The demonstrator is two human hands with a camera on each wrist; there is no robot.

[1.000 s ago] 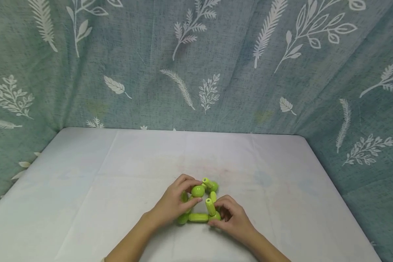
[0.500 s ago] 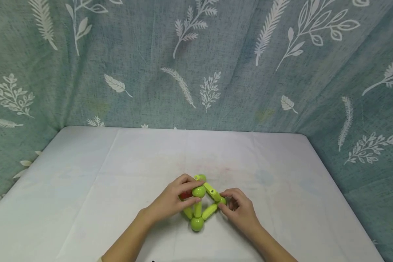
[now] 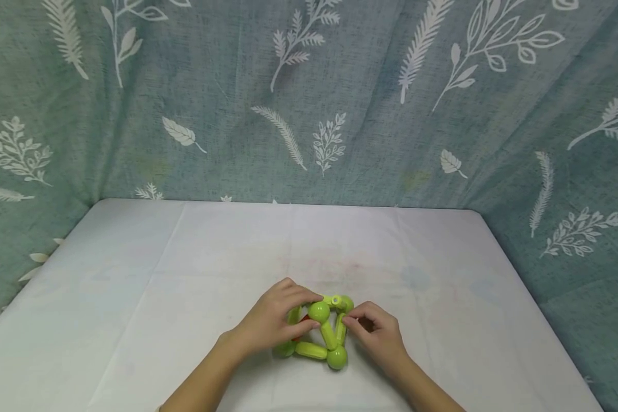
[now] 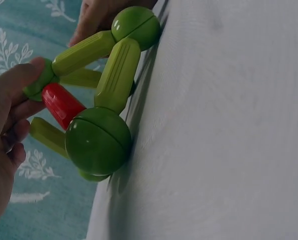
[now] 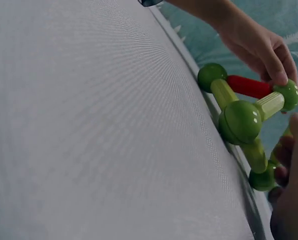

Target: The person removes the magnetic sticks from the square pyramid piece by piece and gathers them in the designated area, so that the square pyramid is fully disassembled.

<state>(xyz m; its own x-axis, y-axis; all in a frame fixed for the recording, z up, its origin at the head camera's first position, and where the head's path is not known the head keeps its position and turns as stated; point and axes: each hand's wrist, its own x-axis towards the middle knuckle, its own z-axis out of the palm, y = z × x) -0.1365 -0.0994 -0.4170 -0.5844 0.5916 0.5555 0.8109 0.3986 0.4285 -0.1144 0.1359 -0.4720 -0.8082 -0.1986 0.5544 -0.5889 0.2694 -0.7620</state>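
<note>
A ball-and-rod construction toy (image 3: pixel 311 351) of green balls and yellow-green rods stands on the white table. One red rod (image 4: pixel 63 105) slants up to its raised top ball (image 3: pixel 319 312). My left hand (image 3: pixel 275 315) pinches that top ball between thumb and fingers. On the toy's right side, my right hand (image 3: pixel 378 335) has bent fingers, its fingertips at a side rod (image 3: pixel 341 330). Whether they grip the rod or just touch it I cannot tell. A free-ended rod (image 3: pixel 336 300) rises by the far right ball (image 3: pixel 347 303). The left hand covers part of the toy's left side.
A white cloth with faint stains covers the table (image 3: pixel 211 246). Behind and at both sides hangs a blue-green curtain (image 3: pixel 211 103) with white leaf prints. The toy sits near the table's front middle.
The toy has turned about its top ball, bringing different base balls to the front. My left hand kept its pinch. My right hand shifted from a right-hand ball to beside a rod.
</note>
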